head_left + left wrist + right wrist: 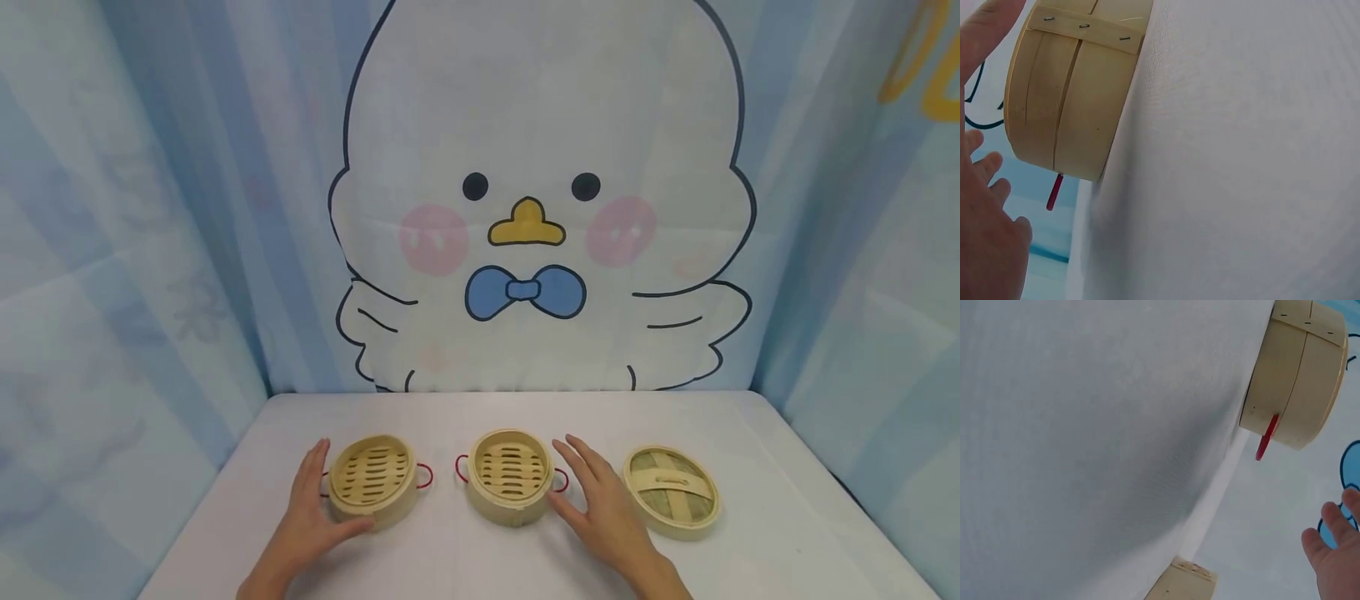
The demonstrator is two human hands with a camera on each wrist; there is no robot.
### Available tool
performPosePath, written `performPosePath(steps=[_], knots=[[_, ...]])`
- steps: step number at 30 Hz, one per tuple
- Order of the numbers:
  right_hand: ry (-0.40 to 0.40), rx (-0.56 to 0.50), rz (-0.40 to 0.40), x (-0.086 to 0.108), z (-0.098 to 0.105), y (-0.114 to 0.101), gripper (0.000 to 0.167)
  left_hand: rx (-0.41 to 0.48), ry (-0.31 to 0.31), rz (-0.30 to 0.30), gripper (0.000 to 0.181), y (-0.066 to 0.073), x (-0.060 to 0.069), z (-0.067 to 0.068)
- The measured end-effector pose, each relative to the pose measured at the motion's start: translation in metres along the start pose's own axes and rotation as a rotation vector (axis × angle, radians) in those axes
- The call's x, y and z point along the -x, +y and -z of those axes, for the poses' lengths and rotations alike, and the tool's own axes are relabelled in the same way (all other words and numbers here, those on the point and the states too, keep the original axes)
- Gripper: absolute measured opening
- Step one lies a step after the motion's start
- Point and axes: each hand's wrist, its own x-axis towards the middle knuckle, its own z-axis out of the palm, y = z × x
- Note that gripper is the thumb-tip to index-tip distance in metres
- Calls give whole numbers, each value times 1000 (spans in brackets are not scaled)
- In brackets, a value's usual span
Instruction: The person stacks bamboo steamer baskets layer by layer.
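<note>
Two small bamboo steamer baskets with slatted tops and red side handles stand on a white table. My left hand is spread around the left basket, fingers along its left side and thumb by its front; whether it touches is unclear. The left wrist view shows that basket's wall and a red handle. Beside the right edge of the middle basket my right hand holds nothing, its fingers apart. In the right wrist view those fingers are clear of the basket wall.
A round bamboo lid with a strap handle lies to the right of my right hand. The white table ends at a curtain printed with a cartoon bird, and more curtain hangs at both sides.
</note>
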Motion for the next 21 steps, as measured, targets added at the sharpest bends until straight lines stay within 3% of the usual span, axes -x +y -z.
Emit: performPosePath(steps=[5, 11, 21], knots=[[-29, -31, -22, -4, -3, -1, 64, 26, -26, 47, 139, -2, -2, 0], [-127, -97, -55, -6, -7, -1, 61, 58, -64, 115, 139, -4, -5, -1], [-225, -166, 6, -12, -10, 2, 55, 91, -76, 133, 139, -5, -8, -3]])
